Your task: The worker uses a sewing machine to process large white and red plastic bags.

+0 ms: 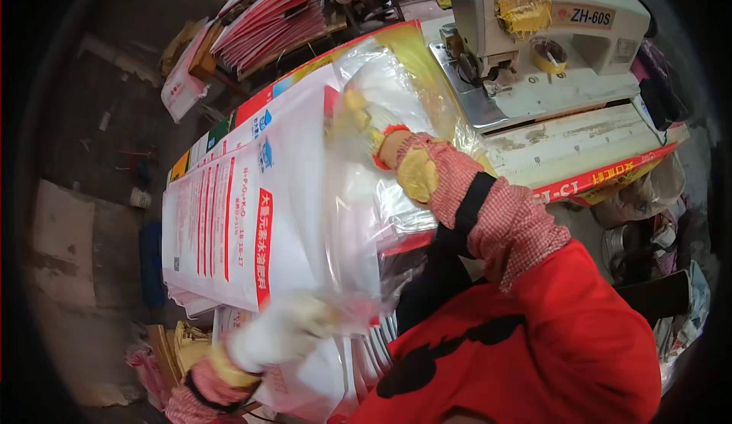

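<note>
I get just one view, from the head camera, looking steeply down over my red apron [534, 348] at close range. The worktable [579, 146] runs off to the upper right and the floor [84, 157] lies at left. The fisheye bends edges near the dark rim.

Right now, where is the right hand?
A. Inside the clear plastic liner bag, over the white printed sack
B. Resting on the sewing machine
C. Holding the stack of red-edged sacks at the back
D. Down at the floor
A: the right hand shows blurred through the clear plastic liner bag lying over the white printed sack, well short of the sewing machine; the left hand grips the liner's lower end.
</note>
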{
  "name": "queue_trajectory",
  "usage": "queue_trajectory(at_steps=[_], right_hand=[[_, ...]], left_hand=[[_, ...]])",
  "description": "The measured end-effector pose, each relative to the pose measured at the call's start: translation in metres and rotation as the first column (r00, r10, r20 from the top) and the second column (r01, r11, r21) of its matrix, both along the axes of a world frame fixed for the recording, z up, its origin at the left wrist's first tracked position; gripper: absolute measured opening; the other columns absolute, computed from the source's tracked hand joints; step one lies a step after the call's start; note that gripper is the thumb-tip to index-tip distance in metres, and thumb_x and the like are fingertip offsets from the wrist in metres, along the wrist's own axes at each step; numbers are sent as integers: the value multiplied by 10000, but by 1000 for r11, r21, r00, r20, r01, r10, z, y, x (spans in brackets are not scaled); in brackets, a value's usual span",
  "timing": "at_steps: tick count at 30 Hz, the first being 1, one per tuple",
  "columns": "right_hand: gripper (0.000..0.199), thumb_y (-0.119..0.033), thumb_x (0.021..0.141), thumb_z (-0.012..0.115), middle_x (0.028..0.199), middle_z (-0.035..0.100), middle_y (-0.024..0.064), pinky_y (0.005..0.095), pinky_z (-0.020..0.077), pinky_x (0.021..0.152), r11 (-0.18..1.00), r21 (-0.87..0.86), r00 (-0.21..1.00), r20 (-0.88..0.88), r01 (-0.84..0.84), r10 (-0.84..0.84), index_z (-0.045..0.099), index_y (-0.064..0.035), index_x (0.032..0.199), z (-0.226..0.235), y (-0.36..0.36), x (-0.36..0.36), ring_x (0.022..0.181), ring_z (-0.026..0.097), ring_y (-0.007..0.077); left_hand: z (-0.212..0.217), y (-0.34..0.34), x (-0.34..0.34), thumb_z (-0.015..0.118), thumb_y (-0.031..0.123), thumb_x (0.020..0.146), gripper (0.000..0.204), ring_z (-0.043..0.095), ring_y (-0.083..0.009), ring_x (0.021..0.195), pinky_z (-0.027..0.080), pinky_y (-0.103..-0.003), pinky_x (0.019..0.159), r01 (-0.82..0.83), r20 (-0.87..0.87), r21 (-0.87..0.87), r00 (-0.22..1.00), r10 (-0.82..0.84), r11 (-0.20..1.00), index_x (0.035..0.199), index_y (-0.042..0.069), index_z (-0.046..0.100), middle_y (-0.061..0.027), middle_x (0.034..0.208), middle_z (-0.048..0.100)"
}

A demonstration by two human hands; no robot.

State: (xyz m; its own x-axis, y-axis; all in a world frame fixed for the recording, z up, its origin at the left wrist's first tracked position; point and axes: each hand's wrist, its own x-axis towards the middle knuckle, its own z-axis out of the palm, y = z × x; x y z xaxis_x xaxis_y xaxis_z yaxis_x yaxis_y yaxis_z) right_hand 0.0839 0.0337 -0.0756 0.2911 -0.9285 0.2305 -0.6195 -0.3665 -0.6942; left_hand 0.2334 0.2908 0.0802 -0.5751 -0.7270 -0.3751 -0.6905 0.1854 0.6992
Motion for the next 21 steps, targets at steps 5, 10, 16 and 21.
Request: queue_trajectory(at_steps=[5, 10, 16, 21], right_hand=[[465, -398, 963, 359, 1154, 558, 94, 320, 422, 900, 989, 116, 887, 441, 91, -133, 491, -78, 1274, -6, -8, 46, 1003, 516, 234], [476, -445, 897, 509, 1022, 599, 94, 346, 434, 833, 965, 208, 698, 715, -161, -38, 544, -62, 1178, 14, 15, 64, 902, 541, 254], [261, -260, 875, 529, 872, 656, 160, 415, 479, 707, 975, 24, 788, 593, -221, 164, 641, -31, 927, 25, 37, 51, 780, 616, 363], [381, -338, 902, 471, 992, 650, 150, 402, 483, 748, 786, -428, 779, 246, -446, 577, 561, -60, 1148, 14, 52, 56, 856, 627, 354]], left_hand=[[-36, -20, -38, 656, 51, 735, 128, 575, -298, 800, 465, -373, 735, 357, 108, 327, 906, -410, 875, 856, 34, 618, -113, 867, 614], [38, -109, -45, 739, 113, 739, 281, 604, -213, 900, 470, -315, 787, 47, 243, -326, 969, 36, 944, 977, 44, 608, -82, 937, 627], [15, -229, -84, 706, 132, 648, 355, 599, -296, 744, 481, -332, 670, 567, 575, -817, 789, 215, 102, 965, 39, 574, -103, 838, 595], [-20, -244, -61, 580, 191, 824, 116, 523, -162, 628, 442, -313, 563, -22, 388, -222, 915, 109, 975, 787, 81, 569, -31, 697, 548]])
